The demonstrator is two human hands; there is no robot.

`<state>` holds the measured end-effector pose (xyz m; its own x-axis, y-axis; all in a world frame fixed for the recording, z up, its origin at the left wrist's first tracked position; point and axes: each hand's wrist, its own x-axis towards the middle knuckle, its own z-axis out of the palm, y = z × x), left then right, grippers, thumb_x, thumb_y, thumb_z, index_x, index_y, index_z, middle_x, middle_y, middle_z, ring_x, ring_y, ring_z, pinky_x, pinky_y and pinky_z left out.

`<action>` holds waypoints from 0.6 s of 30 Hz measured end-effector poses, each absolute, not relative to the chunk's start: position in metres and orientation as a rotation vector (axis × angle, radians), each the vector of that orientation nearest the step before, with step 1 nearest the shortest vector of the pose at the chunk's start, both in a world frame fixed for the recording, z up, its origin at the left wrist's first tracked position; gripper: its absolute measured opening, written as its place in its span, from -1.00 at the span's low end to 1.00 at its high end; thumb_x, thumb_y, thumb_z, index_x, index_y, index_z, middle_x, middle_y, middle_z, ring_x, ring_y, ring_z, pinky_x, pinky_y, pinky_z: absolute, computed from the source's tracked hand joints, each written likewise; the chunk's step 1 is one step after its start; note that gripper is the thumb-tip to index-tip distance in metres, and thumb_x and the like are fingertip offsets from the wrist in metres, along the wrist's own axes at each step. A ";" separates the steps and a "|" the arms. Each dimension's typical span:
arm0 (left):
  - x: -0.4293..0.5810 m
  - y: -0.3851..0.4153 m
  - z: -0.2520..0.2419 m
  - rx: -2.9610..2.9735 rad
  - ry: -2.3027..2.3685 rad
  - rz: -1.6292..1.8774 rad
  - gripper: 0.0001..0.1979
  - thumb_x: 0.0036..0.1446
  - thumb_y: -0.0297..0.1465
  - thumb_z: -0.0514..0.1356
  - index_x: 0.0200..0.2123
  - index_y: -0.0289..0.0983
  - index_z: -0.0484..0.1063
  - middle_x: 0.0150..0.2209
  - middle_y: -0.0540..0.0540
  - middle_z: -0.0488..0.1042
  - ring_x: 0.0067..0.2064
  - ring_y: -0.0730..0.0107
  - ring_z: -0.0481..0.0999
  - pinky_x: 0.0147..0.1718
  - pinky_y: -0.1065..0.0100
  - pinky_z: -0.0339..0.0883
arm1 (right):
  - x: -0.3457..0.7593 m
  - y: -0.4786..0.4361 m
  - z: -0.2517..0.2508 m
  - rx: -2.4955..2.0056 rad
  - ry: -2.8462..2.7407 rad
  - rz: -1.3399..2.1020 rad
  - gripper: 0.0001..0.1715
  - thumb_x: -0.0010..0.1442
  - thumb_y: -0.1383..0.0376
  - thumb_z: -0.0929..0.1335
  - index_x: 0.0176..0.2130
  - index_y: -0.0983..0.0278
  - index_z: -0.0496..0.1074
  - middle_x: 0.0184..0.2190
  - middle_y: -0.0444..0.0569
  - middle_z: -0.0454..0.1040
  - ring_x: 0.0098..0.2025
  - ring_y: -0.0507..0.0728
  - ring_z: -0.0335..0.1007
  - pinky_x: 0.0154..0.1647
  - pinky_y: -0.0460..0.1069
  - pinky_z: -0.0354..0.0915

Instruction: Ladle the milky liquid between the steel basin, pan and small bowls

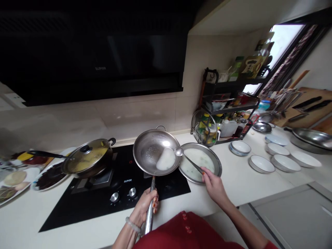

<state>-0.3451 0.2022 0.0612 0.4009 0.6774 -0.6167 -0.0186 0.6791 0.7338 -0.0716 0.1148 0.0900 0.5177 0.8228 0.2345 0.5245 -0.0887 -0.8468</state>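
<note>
My left hand [148, 204] is wrapped round the long handle of a steel wok [145, 148], which is tilted toward the right over the black cooktop [168, 193]. White liquid [166, 159] pools in the lower right of the wok. In my right hand [213, 183] is a metal ladle [192, 162], its bowl at the wok's right rim. Beside the wok, partly under the ladle, stands a round metal basin [220, 167] holding more of the milky white liquid with pale bits in it.
A lidded pan [88, 157] with yellowish food sits on the left burner, its black handle pointing left. Plates of food [49, 178] lie beyond it. Several white bowls [261, 164] stand at right, near a spice rack [230, 110] and a glass lid [203, 128]. Knives [308, 102] rest farther right.
</note>
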 end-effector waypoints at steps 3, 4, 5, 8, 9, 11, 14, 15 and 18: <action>-0.346 0.203 0.059 0.729 1.068 0.489 -0.78 -0.10 -0.37 0.18 -0.54 -0.22 0.12 -0.69 0.16 0.13 -0.73 0.65 0.06 -0.79 0.57 -0.02 | -0.083 0.143 0.087 -1.753 -1.331 0.301 -0.60 0.16 0.28 0.19 -0.09 0.31 0.46 -0.30 0.10 0.53 -0.23 0.22 0.47 -0.08 0.10 0.33; -0.346 0.203 0.058 0.732 1.067 0.489 -0.78 -0.10 -0.37 0.18 -0.54 -0.22 0.12 -0.69 0.16 0.14 -0.73 0.65 0.05 -0.79 0.57 -0.03 | -0.085 0.152 0.084 -1.755 -1.392 0.275 -0.59 0.16 0.31 0.18 -0.07 0.32 0.45 -0.24 0.14 0.53 -0.17 0.23 0.46 -0.05 0.11 0.32; -0.346 0.203 0.058 0.733 1.068 0.490 -0.79 -0.10 -0.38 0.18 -0.54 -0.22 0.12 -0.69 0.16 0.14 -0.73 0.65 0.05 -0.79 0.57 -0.03 | -0.087 0.161 0.081 -1.763 -1.445 0.257 -0.57 0.15 0.34 0.16 -0.06 0.34 0.44 -0.20 0.17 0.52 -0.15 0.24 0.46 -0.04 0.12 0.31; -0.345 0.203 0.060 0.729 1.077 0.496 -0.80 -0.11 -0.38 0.17 -0.54 -0.22 0.13 -0.68 0.15 0.15 -0.73 0.66 0.05 -0.79 0.57 -0.03 | -0.090 0.180 0.073 -1.793 -1.520 0.260 -0.55 0.10 0.40 0.18 -0.05 0.37 0.43 -0.20 0.21 0.52 -0.15 0.26 0.45 -0.05 0.14 0.31; -0.344 0.203 0.061 0.725 1.080 0.495 -0.79 -0.11 -0.38 0.17 -0.54 -0.22 0.12 -0.68 0.15 0.15 -0.73 0.66 0.05 -0.79 0.57 -0.04 | -0.091 0.184 0.071 -1.791 -1.513 0.279 -0.56 0.08 0.41 0.19 -0.07 0.37 0.44 -0.21 0.19 0.52 -0.16 0.25 0.46 -0.06 0.13 0.30; -0.344 0.203 0.064 0.716 1.083 0.494 -0.78 -0.12 -0.39 0.18 -0.54 -0.21 0.11 -0.69 0.15 0.14 -0.73 0.66 0.05 -0.79 0.57 -0.04 | -0.093 0.188 0.070 -1.774 -1.429 0.346 -0.61 0.07 0.39 0.22 -0.12 0.34 0.46 -0.32 0.11 0.53 -0.24 0.21 0.46 -0.11 0.08 0.31; -0.344 0.203 0.067 0.710 1.082 0.491 -0.76 -0.14 -0.39 0.20 -0.54 -0.21 0.10 -0.69 0.16 0.13 -0.73 0.66 0.05 -0.79 0.57 -0.05 | -0.097 0.190 0.072 -1.733 -1.111 0.552 -0.72 0.05 0.33 0.24 -0.26 0.31 0.47 -0.60 -0.09 0.42 -0.50 0.09 0.35 -0.38 -0.03 0.31; -0.344 0.203 0.067 0.711 1.082 0.489 -0.76 -0.15 -0.39 0.20 -0.54 -0.21 0.10 -0.69 0.16 0.13 -0.73 0.66 0.05 -0.79 0.57 -0.05 | -0.098 0.190 0.073 -1.698 -0.965 0.650 -0.75 0.03 0.32 0.24 -0.30 0.32 0.45 -0.66 -0.14 0.36 -0.59 0.05 0.26 -0.50 -0.07 0.25; -0.344 0.204 0.066 0.713 1.080 0.485 -0.76 -0.15 -0.38 0.20 -0.54 -0.21 0.11 -0.69 0.16 0.14 -0.74 0.66 0.05 -0.79 0.56 -0.05 | -0.099 0.188 0.078 -1.570 -0.633 0.867 -0.76 -0.03 0.28 0.28 -0.32 0.34 0.41 -0.72 -0.23 0.25 -0.74 -0.05 0.01 -0.73 -0.13 -0.02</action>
<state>-0.3443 0.2037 0.0660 0.4037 0.6724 -0.6204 -0.0169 0.6835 0.7298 -0.0985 0.1878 0.0785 0.5778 0.7952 -0.1841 -0.0671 -0.1786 -0.9816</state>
